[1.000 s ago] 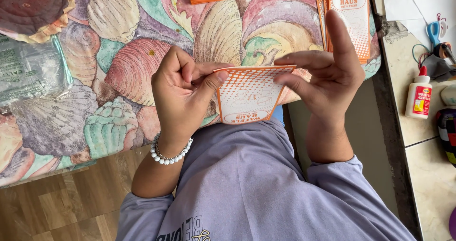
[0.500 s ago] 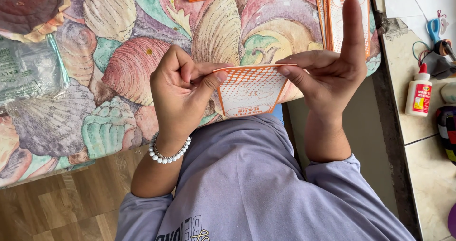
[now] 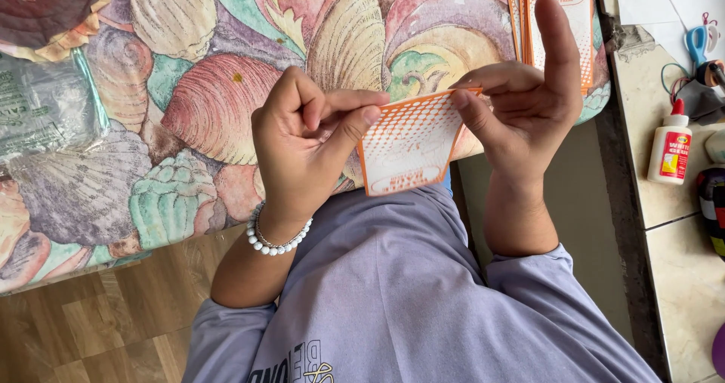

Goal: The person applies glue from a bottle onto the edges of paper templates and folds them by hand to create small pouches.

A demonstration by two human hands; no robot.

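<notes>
1. A single camera, worn on the person's head, looked steeply down over the lilac-grey sweatshirt (image 3: 408,292) and lap.
2. It sat close: the left hand (image 3: 302,152) and right hand (image 3: 529,103) filled the middle of the view.
3. The view faced forward across the counter covered by a seashell-patterned cloth (image 3: 204,111), which ran off the top edge.
4. Wooden plank floor (image 3: 98,330) showed lower left, and a pale stone ledge (image 3: 680,232) along the right edge.

Bright, even daylight; soft shadows, sharp focus, slight glare off clear plastic (image 3: 45,118).
</notes>
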